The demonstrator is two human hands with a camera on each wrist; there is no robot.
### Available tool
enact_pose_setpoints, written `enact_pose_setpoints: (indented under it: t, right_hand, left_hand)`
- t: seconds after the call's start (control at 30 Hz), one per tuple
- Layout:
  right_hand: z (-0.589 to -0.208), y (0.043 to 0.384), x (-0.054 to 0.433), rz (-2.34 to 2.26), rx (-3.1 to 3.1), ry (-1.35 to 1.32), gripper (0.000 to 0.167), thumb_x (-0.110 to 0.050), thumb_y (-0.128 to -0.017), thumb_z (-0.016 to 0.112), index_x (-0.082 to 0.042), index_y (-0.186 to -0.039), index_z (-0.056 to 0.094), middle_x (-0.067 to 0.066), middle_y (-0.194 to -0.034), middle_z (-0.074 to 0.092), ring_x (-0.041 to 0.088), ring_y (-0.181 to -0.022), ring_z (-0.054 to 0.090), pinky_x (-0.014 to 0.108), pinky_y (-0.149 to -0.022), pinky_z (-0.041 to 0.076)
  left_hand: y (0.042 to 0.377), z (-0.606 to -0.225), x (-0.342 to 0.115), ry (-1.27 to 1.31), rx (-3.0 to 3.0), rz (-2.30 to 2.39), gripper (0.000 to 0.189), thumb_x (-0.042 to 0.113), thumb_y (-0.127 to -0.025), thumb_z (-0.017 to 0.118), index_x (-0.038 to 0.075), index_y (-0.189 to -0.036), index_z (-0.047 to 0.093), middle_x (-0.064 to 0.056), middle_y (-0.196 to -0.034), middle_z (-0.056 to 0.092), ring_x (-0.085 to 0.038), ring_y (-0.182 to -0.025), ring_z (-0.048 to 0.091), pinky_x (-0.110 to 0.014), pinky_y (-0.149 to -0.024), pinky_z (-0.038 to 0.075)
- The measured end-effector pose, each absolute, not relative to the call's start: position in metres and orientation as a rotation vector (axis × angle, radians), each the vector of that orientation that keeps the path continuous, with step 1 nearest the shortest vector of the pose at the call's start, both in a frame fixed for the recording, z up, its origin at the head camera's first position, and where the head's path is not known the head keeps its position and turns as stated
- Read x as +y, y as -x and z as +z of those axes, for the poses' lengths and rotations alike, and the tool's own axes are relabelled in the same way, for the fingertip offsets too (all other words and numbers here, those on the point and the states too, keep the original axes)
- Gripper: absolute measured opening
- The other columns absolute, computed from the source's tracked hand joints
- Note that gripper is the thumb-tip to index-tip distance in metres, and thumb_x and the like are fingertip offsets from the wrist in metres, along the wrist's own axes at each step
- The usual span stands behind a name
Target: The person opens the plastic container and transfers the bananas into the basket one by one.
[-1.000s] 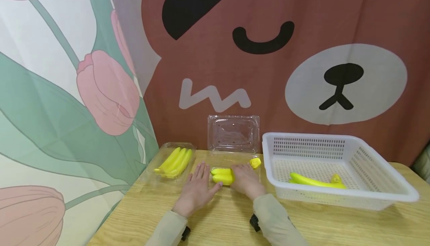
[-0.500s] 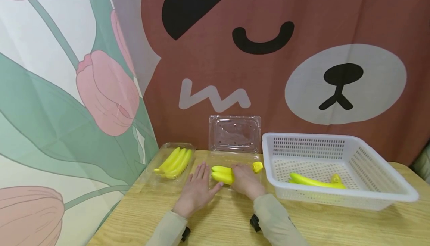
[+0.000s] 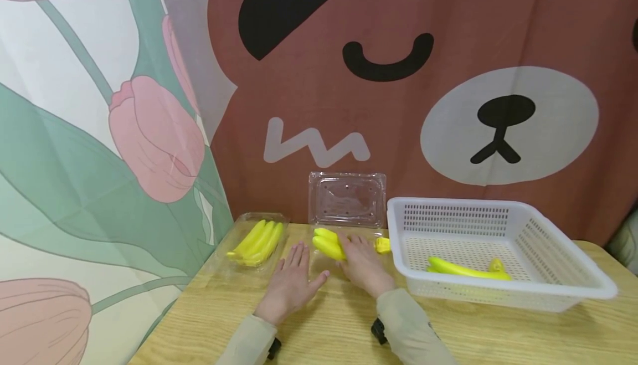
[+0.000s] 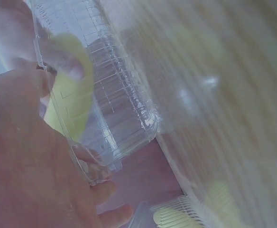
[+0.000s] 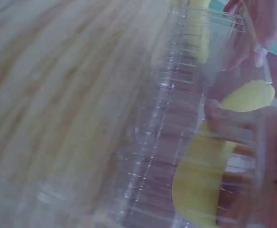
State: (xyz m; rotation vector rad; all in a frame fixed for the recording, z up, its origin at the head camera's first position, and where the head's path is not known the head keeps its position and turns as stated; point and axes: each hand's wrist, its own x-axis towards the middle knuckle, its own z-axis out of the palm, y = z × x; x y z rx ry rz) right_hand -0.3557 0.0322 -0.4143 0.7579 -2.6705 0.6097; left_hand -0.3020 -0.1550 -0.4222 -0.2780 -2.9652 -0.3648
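Note:
A clear plastic clamshell box (image 3: 347,200) stands with its lid raised. A bunch of yellow bananas (image 3: 328,244) lies at a slant over its base, the stem end near the basket. My right hand (image 3: 366,265) holds the bunch across the middle; in the right wrist view its thumb (image 5: 214,110) lies on a banana. My left hand (image 3: 289,284) lies flat with straight fingers at the box's left side. In the left wrist view, its fingers (image 4: 105,192) touch the box rim. The right hand hides the middle of the bunch.
Left of the hands, another clear box (image 3: 279,216) holds several bananas (image 3: 261,240). On the right, a white perforated basket (image 3: 563,293) contains more bananas (image 3: 463,268). The wooden table (image 3: 339,326) meets a printed curtain (image 3: 299,199) at the back.
The banana bunch has turned; its left tips have moved toward the back and its stem end toward the basket. My right fingers have shifted back with it. My left hand has stayed put.

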Motion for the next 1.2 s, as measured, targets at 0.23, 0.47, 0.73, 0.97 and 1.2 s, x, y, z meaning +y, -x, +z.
enact_pose_setpoints:
  t: [0.23,0.47,0.73,0.97,1.2]
  right_hand:
    - [-0.403,0.351,0.026,0.674,-2.631,-0.807,0.076,-0.021,-0.087,0.076,-0.005,-0.150,0.038,0.021,-0.138,0.052,0.040,-0.126,0.048,0.055,-0.110,0.033]
    - [-0.391,0.345,0.022,0.686,-2.623,-0.819,0.079,-0.017,-0.085,0.078,-0.005,-0.151,0.036,0.019,-0.138,0.052,0.037,-0.126,0.047,0.054,-0.111,0.032]
    - [-0.372,0.336,0.030,0.553,-2.591,-0.865,0.079,-0.024,-0.083,0.080,-0.006,-0.149,0.042,0.016,-0.130,0.057,0.035,-0.119,0.052,0.049,-0.105,0.040]
    - [-0.360,0.332,0.042,0.517,-2.569,-0.863,0.077,-0.021,-0.081,0.082,-0.006,-0.147,0.045,0.016,-0.128,0.058,0.035,-0.117,0.053,0.049,-0.105,0.039]
    - [-0.353,0.327,0.052,0.520,-2.592,-0.841,0.076,-0.020,-0.083,0.081,-0.006,-0.148,0.044,0.017,-0.132,0.057,0.036,-0.122,0.051,0.051,-0.108,0.036]
  left_hand:
    - [0.302,-0.422,-0.155,0.273,-2.971,-0.346,0.093,0.071,-0.096,0.029,-0.002,-0.154,0.023,-0.019,-0.161,0.016,-0.033,-0.148,0.014,-0.054,-0.117,0.018]
    - [0.302,-0.421,-0.156,0.269,-2.984,-0.352,0.095,0.073,-0.095,0.026,0.000,-0.155,0.021,-0.018,-0.161,0.013,-0.032,-0.148,0.012,-0.054,-0.117,0.017]
    - [0.301,-0.421,-0.156,0.268,-2.990,-0.340,0.096,0.074,-0.094,0.024,0.000,-0.155,0.023,-0.017,-0.161,0.012,-0.033,-0.148,0.012,-0.053,-0.117,0.017]
    - [0.301,-0.421,-0.155,0.266,-2.982,-0.331,0.095,0.073,-0.095,0.027,-0.001,-0.154,0.025,-0.018,-0.161,0.016,-0.033,-0.148,0.014,-0.054,-0.116,0.019]
    - [0.302,-0.421,-0.155,0.283,-2.985,-0.358,0.091,0.069,-0.097,0.032,-0.001,-0.154,0.024,-0.018,-0.161,0.016,-0.034,-0.148,0.014,-0.055,-0.116,0.018]
